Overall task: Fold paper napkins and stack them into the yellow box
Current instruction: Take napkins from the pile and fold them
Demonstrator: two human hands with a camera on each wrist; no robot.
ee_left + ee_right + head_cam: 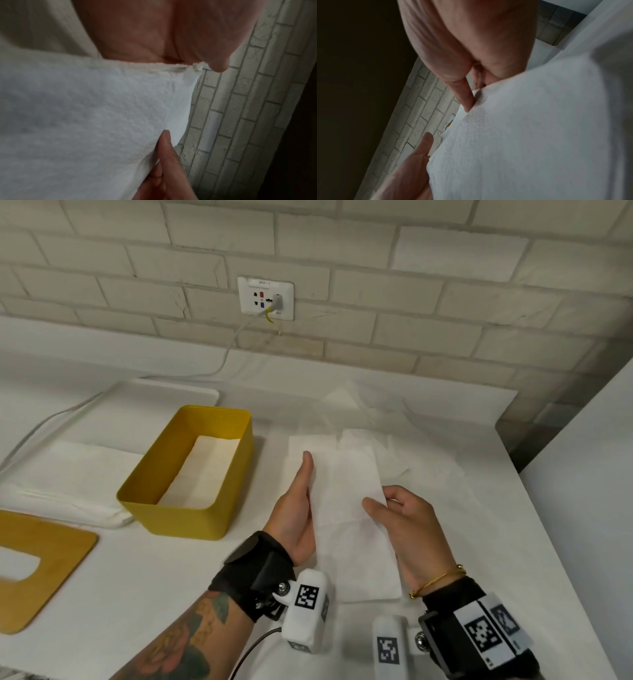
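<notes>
In the middle of the head view, the left hand and right hand pinch one folded napkin by its long edges above the worktop. The yellow box to its left already holds a few. This one and the loose napkins above it look still to go.

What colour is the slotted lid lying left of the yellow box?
Golden tan lid, wood-like; best in the head view.

No legible text — just a blurred label strip atop the wall socket plate
</notes>
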